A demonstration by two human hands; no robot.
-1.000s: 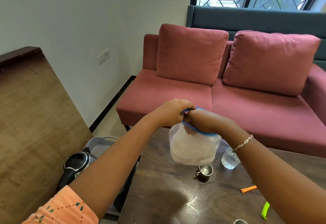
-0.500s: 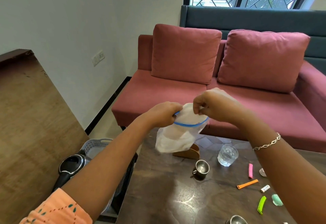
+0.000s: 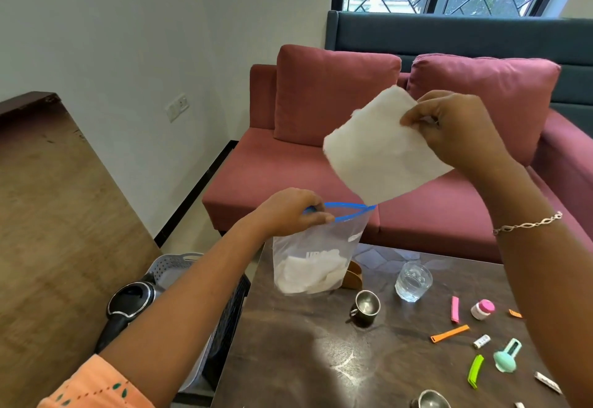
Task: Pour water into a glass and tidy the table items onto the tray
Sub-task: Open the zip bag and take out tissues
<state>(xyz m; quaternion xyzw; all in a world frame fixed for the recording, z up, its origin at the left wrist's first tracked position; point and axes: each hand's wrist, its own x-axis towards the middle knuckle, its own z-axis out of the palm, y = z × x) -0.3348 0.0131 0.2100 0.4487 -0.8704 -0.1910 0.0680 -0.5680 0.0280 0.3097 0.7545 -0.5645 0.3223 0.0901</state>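
Note:
My left hand point(image 3: 290, 213) grips the blue zip rim of a clear plastic bag point(image 3: 316, 256), which hangs open above the dark table point(image 3: 288, 353) with white folded pieces inside. Up and to the right, my right hand point(image 3: 455, 128) pinches a white square pad point(image 3: 378, 147), clear of the bag's mouth. On the table stand a glass of water point(image 3: 413, 281) and a small steel mug point(image 3: 365, 307). Scattered at the right are a pink clip point(image 3: 455, 309), an orange strip point(image 3: 449, 333), a green clip point(image 3: 475, 375), a small pink-capped bottle point(image 3: 482, 309) and a teal tool point(image 3: 506, 356).
A grey basket point(image 3: 175, 266) and a black kettle point(image 3: 128, 306) sit on the floor left of the table. A brown holder point(image 3: 353, 276) stands behind the bag. A red sofa point(image 3: 417, 215) lies beyond the table. Another steel cup point(image 3: 430, 400) shows at the bottom edge.
My right hand has pulled a white pad out of the bag and lifted it up to the right. My left hand has lowered slightly, still holding the bag's open rim.

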